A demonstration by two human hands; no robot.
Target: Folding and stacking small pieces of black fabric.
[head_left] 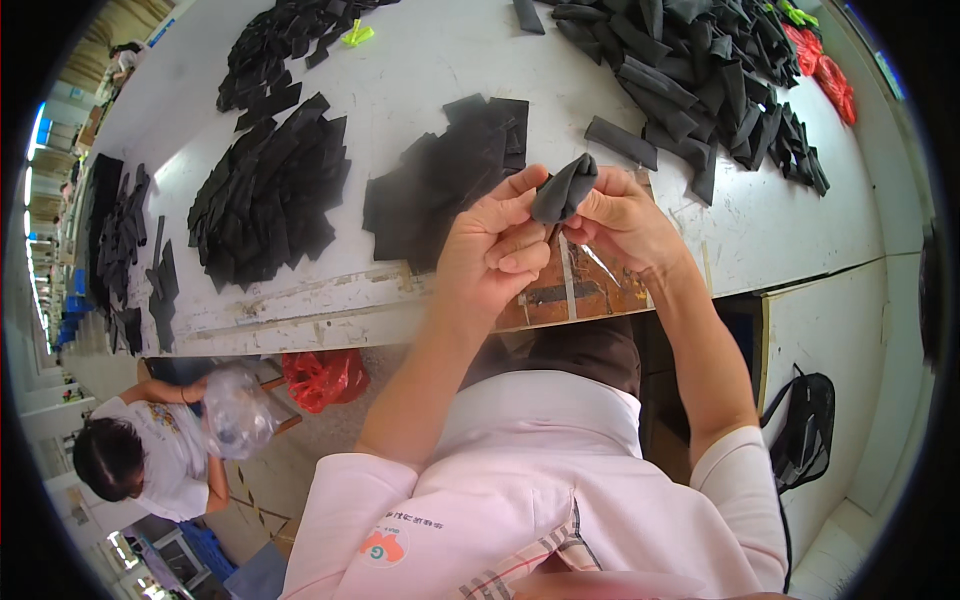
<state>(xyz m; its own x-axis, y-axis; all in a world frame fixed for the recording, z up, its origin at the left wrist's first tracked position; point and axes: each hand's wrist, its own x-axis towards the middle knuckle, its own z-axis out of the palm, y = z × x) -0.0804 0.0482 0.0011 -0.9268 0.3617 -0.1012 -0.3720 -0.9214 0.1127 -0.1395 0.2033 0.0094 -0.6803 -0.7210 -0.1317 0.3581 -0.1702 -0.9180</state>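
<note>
Gap right of middle pile [432, 190]

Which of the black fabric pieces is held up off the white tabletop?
The folded black fabric piece gripped by the left hand and right hand; the other black fabric pieces lie piled or loose on the white tabletop.

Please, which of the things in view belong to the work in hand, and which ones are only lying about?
Seem to belong to the work:
black cloth piece, held by left hand and right hand
middle pile and right pile of dark cloth
white table

Seem only lying about:
bright green scrap
red plastic bundle
black bag
</note>
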